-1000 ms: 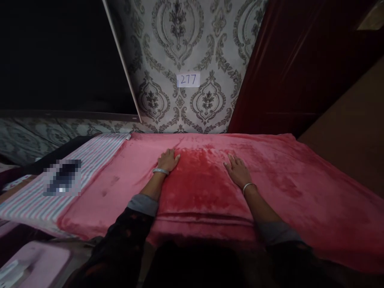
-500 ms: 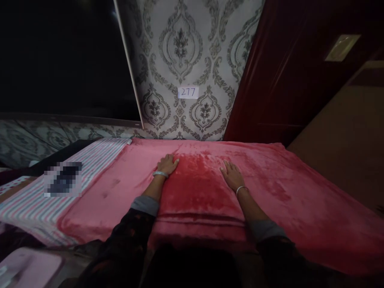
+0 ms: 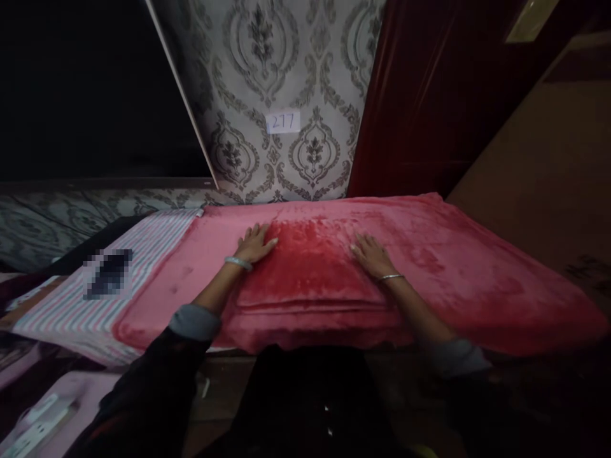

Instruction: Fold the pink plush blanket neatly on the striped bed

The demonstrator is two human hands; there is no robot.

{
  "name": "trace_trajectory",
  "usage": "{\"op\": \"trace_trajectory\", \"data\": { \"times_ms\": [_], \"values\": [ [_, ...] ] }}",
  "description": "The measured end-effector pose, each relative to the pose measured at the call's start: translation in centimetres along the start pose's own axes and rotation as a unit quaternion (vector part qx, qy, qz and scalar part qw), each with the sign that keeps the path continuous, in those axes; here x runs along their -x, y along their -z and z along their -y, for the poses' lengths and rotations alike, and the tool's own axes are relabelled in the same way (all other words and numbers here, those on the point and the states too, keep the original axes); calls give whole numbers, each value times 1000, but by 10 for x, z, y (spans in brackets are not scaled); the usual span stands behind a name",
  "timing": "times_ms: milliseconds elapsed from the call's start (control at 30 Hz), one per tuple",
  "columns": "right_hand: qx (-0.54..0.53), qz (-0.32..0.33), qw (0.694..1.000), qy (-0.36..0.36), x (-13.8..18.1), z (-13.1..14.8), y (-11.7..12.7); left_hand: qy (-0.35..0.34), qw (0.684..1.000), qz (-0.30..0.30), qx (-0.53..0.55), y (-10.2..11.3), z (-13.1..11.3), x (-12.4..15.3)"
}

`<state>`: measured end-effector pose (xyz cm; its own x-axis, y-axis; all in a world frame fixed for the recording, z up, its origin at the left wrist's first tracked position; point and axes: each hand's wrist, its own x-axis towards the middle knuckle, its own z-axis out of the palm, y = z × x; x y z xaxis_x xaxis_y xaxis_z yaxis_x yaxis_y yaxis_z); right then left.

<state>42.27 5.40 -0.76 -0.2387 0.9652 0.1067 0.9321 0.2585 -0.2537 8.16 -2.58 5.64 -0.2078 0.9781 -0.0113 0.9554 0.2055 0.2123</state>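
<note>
A folded red plush cloth [image 3: 310,267] lies in the middle of a larger pink-red plush blanket [image 3: 458,273]. On the cloth's left edge rests my left hand [image 3: 256,243], palm down with its fingers spread. My right hand [image 3: 372,256] lies flat along the opposite edge, its fingers stretched out. Neither hand grips anything. Layered folds show along the cloth's near side.
A striped cloth [image 3: 90,318] covers the left end, with a blurred-out dark item [image 3: 111,273] on it. Behind stand a large dark screen [image 3: 95,95] and a patterned wall with a paper label [image 3: 283,121] reading 277. A power strip [image 3: 38,436] sits at lower left on a pink surface.
The camera view has shifted, so the blanket and wall label sit higher in the picture. Both hands stay flat at the sides of the folded red cloth.
</note>
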Motion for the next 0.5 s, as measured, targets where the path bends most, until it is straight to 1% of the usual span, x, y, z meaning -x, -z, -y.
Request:
{"op": "trace_trajectory", "data": {
  "times_ms": [67, 100, 200, 267, 333, 400, 500],
  "values": [
    [8, -25, 999, 22, 31, -5, -5, -61, 998, -24, -24, -11, 4, 31],
    [13, -31, 999, 29, 46, -7, -10, -80, 996, -31, -35, -19, 6, 45],
    [21, -43, 998, 46, 78, -11, -24, -92, 993, -50, -59, -44, 11, 75],
    [12, -57, 997, 53, 87, -12, -31, -89, 992, -64, -64, -56, 12, 82],
    [-4, -73, 996, 57, 88, -14, -36, -95, 991, -76, -64, -63, 13, 82],
    [-22, -95, 993, 63, 85, -17, -39, -104, 989, -84, -65, -64, 15, 79],
    [-33, -123, 990, 66, 86, -19, -39, -111, 987, -94, -68, -58, 16, 79]
  ]
}}
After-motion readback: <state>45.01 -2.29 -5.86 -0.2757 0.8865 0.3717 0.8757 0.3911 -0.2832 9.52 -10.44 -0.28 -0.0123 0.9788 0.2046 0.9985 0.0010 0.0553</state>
